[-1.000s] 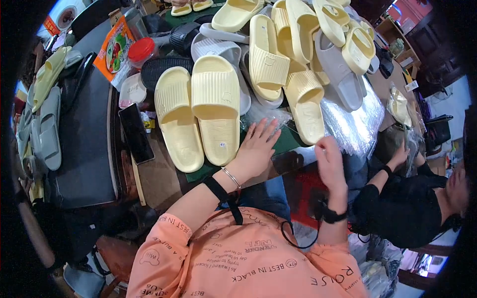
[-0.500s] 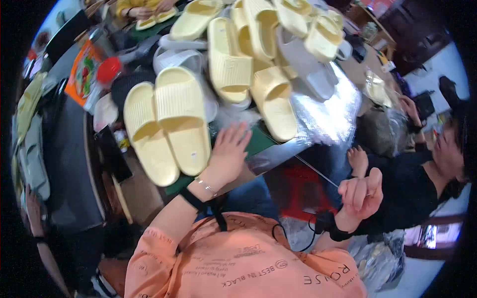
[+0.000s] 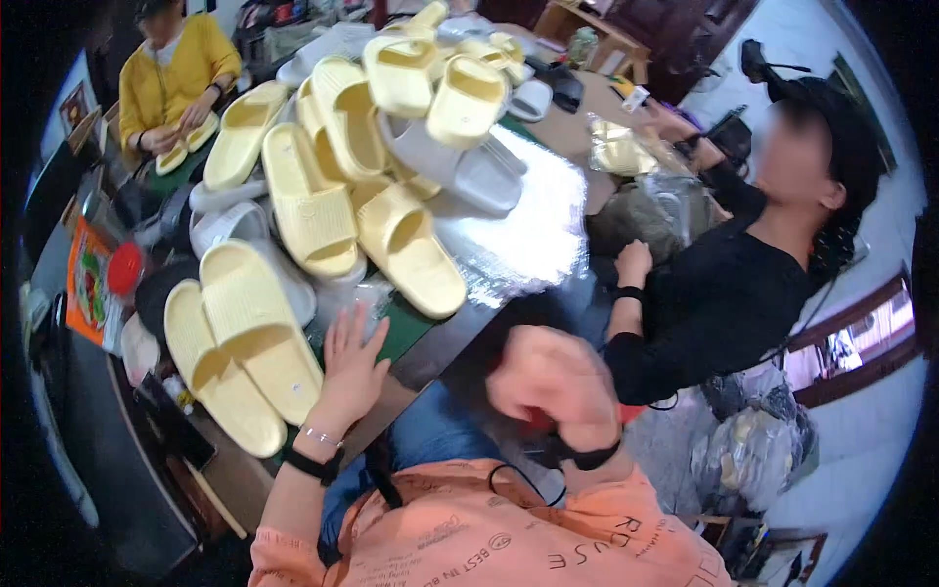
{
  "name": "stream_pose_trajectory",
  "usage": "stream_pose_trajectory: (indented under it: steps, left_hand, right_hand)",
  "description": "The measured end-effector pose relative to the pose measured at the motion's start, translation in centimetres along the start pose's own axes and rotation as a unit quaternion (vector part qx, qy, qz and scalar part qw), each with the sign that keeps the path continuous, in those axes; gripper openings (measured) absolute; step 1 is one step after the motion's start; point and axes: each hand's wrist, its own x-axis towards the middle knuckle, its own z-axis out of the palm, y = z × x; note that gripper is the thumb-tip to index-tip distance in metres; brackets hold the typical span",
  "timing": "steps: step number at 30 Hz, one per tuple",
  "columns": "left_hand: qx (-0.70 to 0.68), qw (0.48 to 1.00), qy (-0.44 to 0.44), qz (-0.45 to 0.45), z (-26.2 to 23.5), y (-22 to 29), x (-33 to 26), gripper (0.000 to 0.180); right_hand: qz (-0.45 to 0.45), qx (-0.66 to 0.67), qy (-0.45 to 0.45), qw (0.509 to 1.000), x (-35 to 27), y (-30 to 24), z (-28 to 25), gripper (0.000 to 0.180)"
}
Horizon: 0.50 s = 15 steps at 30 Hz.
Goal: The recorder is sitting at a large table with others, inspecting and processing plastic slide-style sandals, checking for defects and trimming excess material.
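Note:
My left hand (image 3: pixel 352 367) lies spread on the table edge, its fingers on or just over a dark green mat (image 3: pixel 403 335) and some crumpled clear plastic (image 3: pixel 362 298). Beside it, to the left, a pair of pale yellow slippers (image 3: pixel 245 342) lies side by side, close to my wrist. Just beyond my fingers is a single yellow slipper (image 3: pixel 411 249) on the mat. My right hand (image 3: pixel 558 386) hangs in front of my body, off the table edge. Motion smears its fingers, so what they hold, if anything, is unclear.
Yellow and grey slippers (image 3: pixel 455 171) pile up beyond my hands, beside a shiny silver sheet (image 3: pixel 538 215). A person in black (image 3: pixel 714 284) sits close on my right; one in yellow (image 3: pixel 181 78) handles slippers across the table. A red lid (image 3: pixel 124 269) stands left.
The view has swung, so the table sits further left. My right hand has come in toward my body; a thin thread-like line earlier ran to it. My left hand stays by the pair.

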Motion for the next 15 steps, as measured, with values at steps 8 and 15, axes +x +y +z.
stream_pose_trajectory:
  steps: [8, 15]
  left_hand:
    - [-0.413, 0.903, 0.111, -0.049, -4.7, 4.2, -0.6, 0.022]
    - [-0.269, 0.945, 0.174, -0.071, -4.9, 2.5, -2.4, 0.011]
  right_hand:
    - [-0.047, -0.343, 0.055, 0.936, 7.2, 9.3, 2.9, 0.017]
    - [-0.048, -0.334, -0.017, 0.941, 7.5, 9.7, 4.9, 0.016]
